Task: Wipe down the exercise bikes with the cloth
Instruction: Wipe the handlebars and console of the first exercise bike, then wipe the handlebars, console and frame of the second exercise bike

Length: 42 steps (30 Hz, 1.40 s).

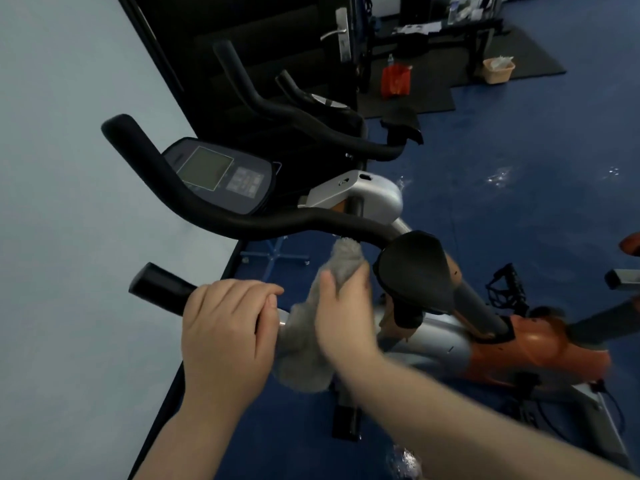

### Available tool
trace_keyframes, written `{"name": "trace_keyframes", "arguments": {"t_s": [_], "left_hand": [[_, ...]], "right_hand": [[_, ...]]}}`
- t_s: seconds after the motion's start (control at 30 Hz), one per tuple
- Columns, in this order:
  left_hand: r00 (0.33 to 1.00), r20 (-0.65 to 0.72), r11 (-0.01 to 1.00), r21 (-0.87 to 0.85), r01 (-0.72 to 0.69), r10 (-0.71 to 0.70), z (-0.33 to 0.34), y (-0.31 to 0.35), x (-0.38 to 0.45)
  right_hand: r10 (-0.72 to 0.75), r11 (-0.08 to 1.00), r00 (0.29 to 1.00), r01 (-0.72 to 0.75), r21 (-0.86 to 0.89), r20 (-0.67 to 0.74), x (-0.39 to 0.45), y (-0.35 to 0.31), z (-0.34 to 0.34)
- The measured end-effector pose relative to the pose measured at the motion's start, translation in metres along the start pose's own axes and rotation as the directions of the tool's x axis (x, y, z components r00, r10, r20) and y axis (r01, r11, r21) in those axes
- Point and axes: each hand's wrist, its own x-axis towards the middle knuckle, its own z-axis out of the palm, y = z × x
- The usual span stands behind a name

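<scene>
An orange and silver exercise bike [540, 344] stands below me, with black handlebars [207, 209], a console screen [207, 168] and a black saddle [415, 268]. My left hand [225, 334] is wrapped around the near black handlebar grip [159, 285]. My right hand [343, 313] presses a grey fluffy cloth [304, 351] against the silver part of that bar, right beside the left hand. The cloth's upper end touches the curved handlebar above.
A second bike's black handlebars [311, 123] stand behind. A pale wall [69, 202] runs along the left. On the blue floor [519, 150] at the back are a black mat, a red bag [396, 79] and a small beige bin [498, 69]. A pedal [505, 285] sticks out right.
</scene>
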Motion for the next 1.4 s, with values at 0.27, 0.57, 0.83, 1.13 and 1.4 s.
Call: {"name": "trace_keyframes", "arguments": {"t_s": [0.27,0.57,0.83,1.13,1.4], "left_hand": [[0.999,-0.038,0.999,-0.053,-0.003,0.001,0.002,0.001,-0.004],[0.982,-0.036,0.955,-0.232,-0.186,0.183,0.003,-0.016,-0.01],[0.934,0.188,0.846,-0.505,-0.175,0.305,0.021,0.029,-0.045],[0.381,0.483,0.575,-0.799,-0.177,0.789,0.055,0.178,-0.138],[0.219,0.49,0.532,-0.818,-0.219,0.843,0.065,0.337,-0.175]], "right_hand": [[0.149,0.98,0.979,-0.127,0.152,-0.141,-0.01,-0.001,0.01],[-0.036,0.995,0.988,0.022,-0.093,-0.152,-0.045,0.019,-0.013],[0.077,0.997,0.931,-0.076,0.016,-0.356,-0.101,0.083,-0.061],[0.39,0.64,0.764,-0.626,-0.445,-0.515,-0.224,0.171,-0.2],[0.503,0.499,0.63,-0.771,-0.396,-0.592,-0.296,0.22,-0.326]]}}
